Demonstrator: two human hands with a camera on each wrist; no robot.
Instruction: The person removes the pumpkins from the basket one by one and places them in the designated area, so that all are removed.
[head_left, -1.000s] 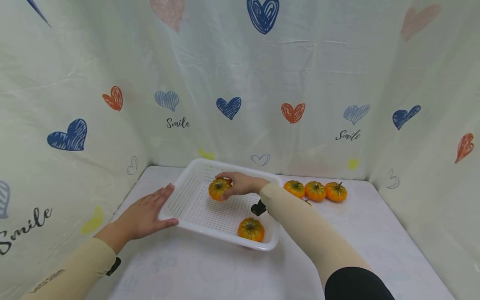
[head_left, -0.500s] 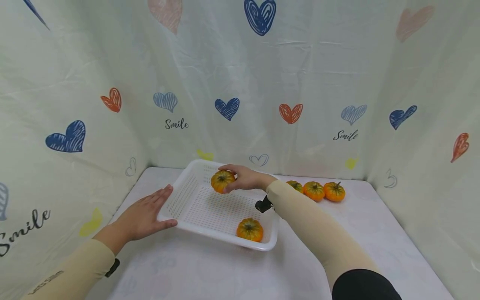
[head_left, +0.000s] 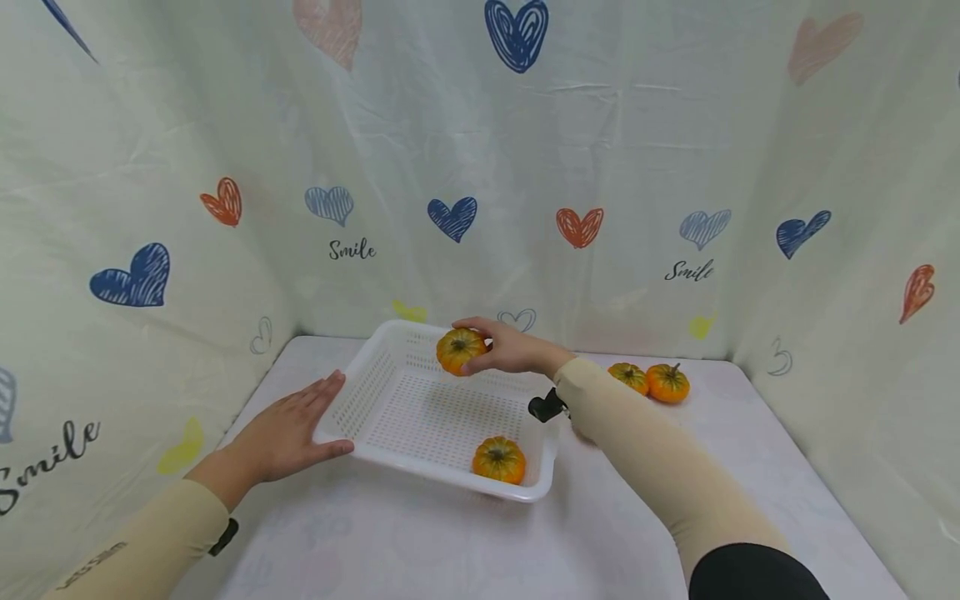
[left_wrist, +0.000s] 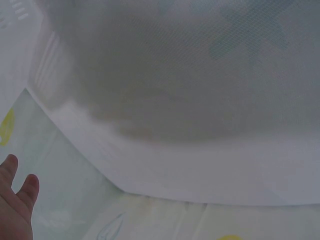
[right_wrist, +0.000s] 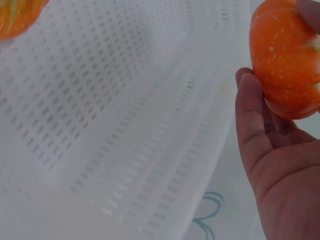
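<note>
My right hand (head_left: 513, 348) grips a small orange-and-green pumpkin (head_left: 459, 352) above the far side of a white perforated plastic basket (head_left: 442, 472). In the right wrist view the fingers curl against the orange skin of that pumpkin (right_wrist: 285, 57), raised above the basket floor. A second pumpkin (head_left: 498, 461) sits in the basket's near right corner. My left hand (head_left: 285, 429) rests against the basket's left end, fingers straight and thumb by the near corner. Only a few fingertips of the left hand (left_wrist: 20, 195) show in the left wrist view.
To the right of the basket, two more pumpkins, one (head_left: 628, 377) beside the other (head_left: 667, 383), stand on the white-covered table (head_left: 750, 467). My right forearm crosses in front of that area. A curtain (head_left: 637, 150) printed with hearts closes off the back and sides.
My right hand has lifted the pumpkin off the basket floor and carried it up and to the right. The forearm now covers more of the pumpkins outside. The left hand stays put.
</note>
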